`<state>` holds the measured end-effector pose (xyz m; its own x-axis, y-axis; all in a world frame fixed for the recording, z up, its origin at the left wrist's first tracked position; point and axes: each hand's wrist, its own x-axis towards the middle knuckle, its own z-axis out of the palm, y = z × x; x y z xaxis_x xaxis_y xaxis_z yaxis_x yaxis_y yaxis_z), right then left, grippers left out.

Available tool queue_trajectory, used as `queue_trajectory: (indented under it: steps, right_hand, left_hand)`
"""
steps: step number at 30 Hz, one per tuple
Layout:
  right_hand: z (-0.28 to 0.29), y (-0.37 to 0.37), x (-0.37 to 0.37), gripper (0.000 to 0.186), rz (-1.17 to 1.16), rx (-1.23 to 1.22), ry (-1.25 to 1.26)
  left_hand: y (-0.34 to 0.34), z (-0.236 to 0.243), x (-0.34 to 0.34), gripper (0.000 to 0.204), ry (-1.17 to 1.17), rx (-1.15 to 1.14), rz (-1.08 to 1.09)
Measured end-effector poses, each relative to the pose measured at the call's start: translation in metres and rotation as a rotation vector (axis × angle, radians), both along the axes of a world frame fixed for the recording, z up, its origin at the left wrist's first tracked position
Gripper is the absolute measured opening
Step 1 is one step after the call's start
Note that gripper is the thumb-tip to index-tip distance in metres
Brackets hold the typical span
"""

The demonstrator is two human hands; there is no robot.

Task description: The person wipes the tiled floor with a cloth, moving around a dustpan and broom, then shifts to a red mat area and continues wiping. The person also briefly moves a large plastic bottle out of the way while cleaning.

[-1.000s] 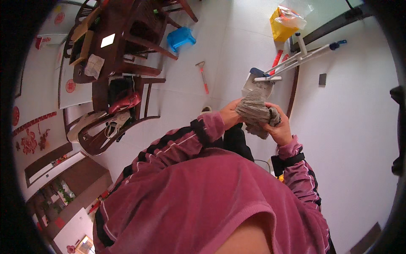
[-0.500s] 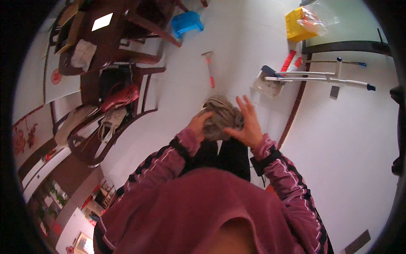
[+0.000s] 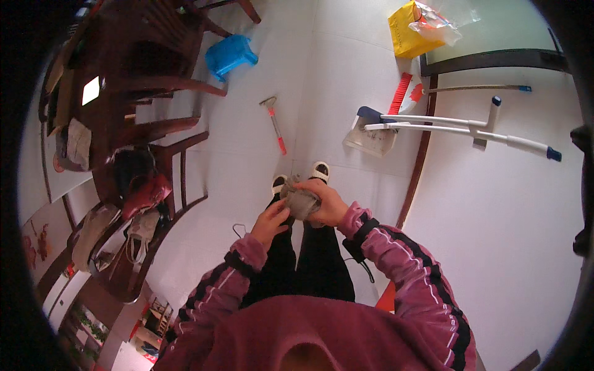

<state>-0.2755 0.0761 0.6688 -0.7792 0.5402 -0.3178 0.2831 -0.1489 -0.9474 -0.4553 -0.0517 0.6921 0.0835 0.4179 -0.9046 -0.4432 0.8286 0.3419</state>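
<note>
Floor [image 3: 328, 74]: dustpan [image 3: 370, 138] near its right-hand edge
Right hand [image 3: 329, 205]: now closed over grey bundle [image 3: 301, 205], no longer splayed; hold apparently firmer
Left hand [image 3: 267, 226]: loosely curled at bundle's left side, grip unclear
Bundle: between both hands, above floor

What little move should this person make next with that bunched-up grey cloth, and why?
I'd suggest the bare left hand closing on the left side of the bunched grey cloth, probably to steady it: the bare right hand grips it from the right, while the left hand, loosely open, is at its left edge without wrapping around it.
</note>
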Motion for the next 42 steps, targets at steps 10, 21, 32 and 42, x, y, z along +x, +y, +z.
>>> queue_trajectory:
  steps: [10,21,32,42]
  right_hand:
    - [-0.109,0.055,-0.012,0.093,-0.255,0.246,-0.06]
    - [-0.392,0.125,0.006,0.073,-0.426,0.179,-0.282]
    - [-0.595,0.312,-0.062,0.076,-0.38,0.865,-0.624]
    - [-0.629,0.257,-0.032,0.071,-0.586,0.649,-1.038]
  left_hand:
    - [0.088,-0.128,0.013,0.038,-0.096,0.164,0.558]
    - [0.092,-0.257,-0.035,0.037,0.225,0.044,-0.038]
    - [-0.027,-0.234,-0.268,0.05,0.564,-0.419,0.336]
    - [-0.163,-0.207,-0.265,0.065,0.584,-0.843,0.516]
